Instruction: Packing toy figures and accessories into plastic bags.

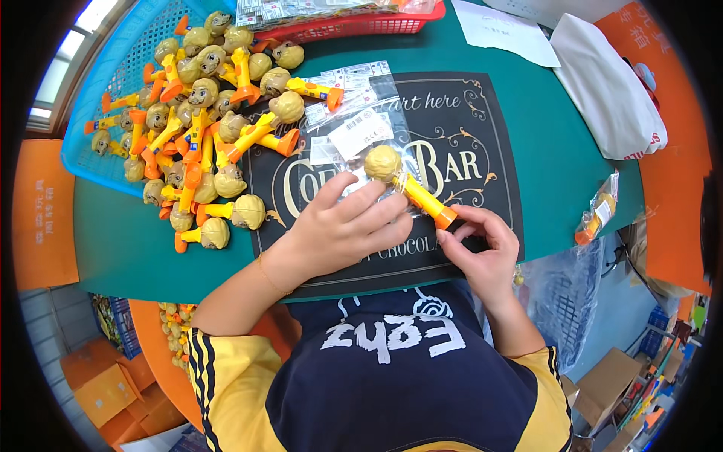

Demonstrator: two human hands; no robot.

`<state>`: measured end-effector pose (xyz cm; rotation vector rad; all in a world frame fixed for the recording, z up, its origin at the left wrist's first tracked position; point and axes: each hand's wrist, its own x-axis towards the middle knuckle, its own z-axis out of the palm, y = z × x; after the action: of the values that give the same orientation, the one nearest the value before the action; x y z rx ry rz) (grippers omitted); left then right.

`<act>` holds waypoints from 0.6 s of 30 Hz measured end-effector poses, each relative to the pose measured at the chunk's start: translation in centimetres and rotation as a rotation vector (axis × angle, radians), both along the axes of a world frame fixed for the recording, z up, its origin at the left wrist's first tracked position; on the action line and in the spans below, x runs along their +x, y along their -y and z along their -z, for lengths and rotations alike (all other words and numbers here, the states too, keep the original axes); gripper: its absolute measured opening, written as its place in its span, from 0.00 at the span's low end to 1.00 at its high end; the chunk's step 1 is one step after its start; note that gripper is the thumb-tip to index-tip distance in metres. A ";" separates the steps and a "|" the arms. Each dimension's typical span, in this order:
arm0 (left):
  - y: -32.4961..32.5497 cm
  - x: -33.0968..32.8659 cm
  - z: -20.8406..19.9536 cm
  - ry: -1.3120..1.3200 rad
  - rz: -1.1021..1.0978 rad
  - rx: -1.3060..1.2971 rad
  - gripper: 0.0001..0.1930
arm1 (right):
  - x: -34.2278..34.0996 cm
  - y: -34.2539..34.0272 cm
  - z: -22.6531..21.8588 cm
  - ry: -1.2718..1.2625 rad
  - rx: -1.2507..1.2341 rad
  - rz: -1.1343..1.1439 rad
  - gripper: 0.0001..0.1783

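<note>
Right fingers (454,249) pinched one apparently unbagged toy (423,196) over the black mat (493,200), left fingers (379,214) half-curled, hold unclear; one bagged toy (602,212) lay right of the mat, loose toys (197,128) left.

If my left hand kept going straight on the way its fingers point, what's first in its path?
Probably the yellow-and-orange toy right at the left hand's fingertips; depth is unclear, so they may already touch it.

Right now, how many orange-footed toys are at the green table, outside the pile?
2: one toy in the right hand, one bagged toy at the right edge of the table. More may be hidden.
</note>
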<state>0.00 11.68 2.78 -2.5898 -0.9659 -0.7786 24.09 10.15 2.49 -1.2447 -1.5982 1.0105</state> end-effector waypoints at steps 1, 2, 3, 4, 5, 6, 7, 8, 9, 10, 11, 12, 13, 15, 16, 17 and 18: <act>0.2 0.0 -0.1 -0.001 0.003 0.001 0.12 | 0.2 0.0 -0.1 -0.005 -0.028 0.001 0.20; 0.4 0.0 -0.3 -0.052 -0.023 -0.001 0.10 | 0.3 0.0 -0.1 -0.010 -0.056 0.001 0.20; 0.4 0.1 -0.5 -0.104 -0.049 -0.003 0.08 | 0.4 0.0 -0.2 -0.010 -0.055 0.005 0.20; 0.4 0.2 -0.6 -0.106 -0.048 -0.002 0.08 | 0.4 0.1 -0.4 -0.011 -0.067 -0.009 0.20; 0.4 0.3 -0.6 -0.099 -0.031 -0.026 0.09 | 0.4 0.1 -0.5 -0.012 -0.078 -0.021 0.20; 0.4 0.5 -0.7 -0.092 -0.013 -0.051 0.10 | 0.3 0.1 -0.7 -0.013 -0.078 -0.020 0.20; 0.4 0.7 -0.6 -0.093 -0.011 -0.050 0.10 | 0.1 0.2 -0.7 -0.050 -0.092 -0.041 0.20; 0.6 1.1 -0.4 -0.024 0.092 -0.057 0.09 | -0.2 0.2 -0.9 -0.086 -0.106 -0.063 0.20; 0.8 1.5 -0.1 0.046 0.196 -0.063 0.09 | -0.6 0.1 -1.2 -0.035 -0.060 -0.091 0.20; 1.3 2.1 0.0 0.083 0.231 -0.046 0.08 | -0.9 -0.1 -1.1 -0.008 0.020 -0.105 0.21; 1.5 2.3 0.2 0.052 0.269 -0.028 0.08 | -1.1 -0.2 -1.0 0.020 0.099 -0.119 0.21; 1.4 2.3 0.1 0.069 0.286 -0.067 0.07 | -0.9 -0.3 -1.1 0.021 0.099 -0.118 0.21; 1.4 2.3 0.1 0.086 0.303 -0.106 0.07 | -0.7 -0.3 -1.3 0.248 0.202 -0.113 0.20; 1.3 1.9 0.1 0.125 0.313 -0.190 0.07 | -0.4 -0.3 -1.4 0.476 0.303 -0.107 0.19; 1.3 1.6 0.1 0.163 0.321 -0.273 0.07 | -0.2 -0.3 -1.3 0.494 0.330 -0.074 0.17; 1.4 1.5 0.2 0.163 0.321 -0.273 0.07 | 0.0 -0.2 -1.3 0.513 0.358 -0.043 0.16; 1.5 1.4 0.5 0.170 0.361 -0.345 0.07 | 0.1 -0.6 -1.4 0.531 0.449 -0.069 0.16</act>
<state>1.38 10.17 2.32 -3.0947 -0.7364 -1.0128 24.20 10.74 3.87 -1.1979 -2.1371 0.3238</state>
